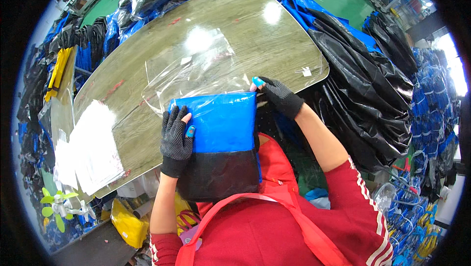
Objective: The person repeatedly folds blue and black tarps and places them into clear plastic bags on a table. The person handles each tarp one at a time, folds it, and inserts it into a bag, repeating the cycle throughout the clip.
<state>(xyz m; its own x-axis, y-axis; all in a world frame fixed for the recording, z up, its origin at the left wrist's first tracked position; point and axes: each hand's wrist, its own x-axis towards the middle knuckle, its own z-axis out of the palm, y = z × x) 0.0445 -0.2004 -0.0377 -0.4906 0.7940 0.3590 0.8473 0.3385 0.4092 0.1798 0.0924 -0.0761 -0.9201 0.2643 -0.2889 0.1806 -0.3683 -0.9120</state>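
Observation:
A folded blue and black plastic sheet (221,123), blue on its far part and black on its near part, is in front of my body at the table's near edge. My left hand (176,141), in a dark dotted glove with bare fingertips and a blue fingertip cover, grips its left side. A clear plastic bag (196,82) lies just beyond the sheet, and its mouth meets the sheet's far edge. My right hand (277,94), gloved alike, pinches the bag's film near the sheet's far right corner. Its lower fingers are partly hidden.
A wood-patterned table (274,45) spreads ahead. White sheets or bags (95,148) are piled at its left. Large black and blue plastic sheeting (363,89) heaps along the right. Wrapped bundles (152,1) line the far edge. A small green-bladed fan (59,207) stands lower left.

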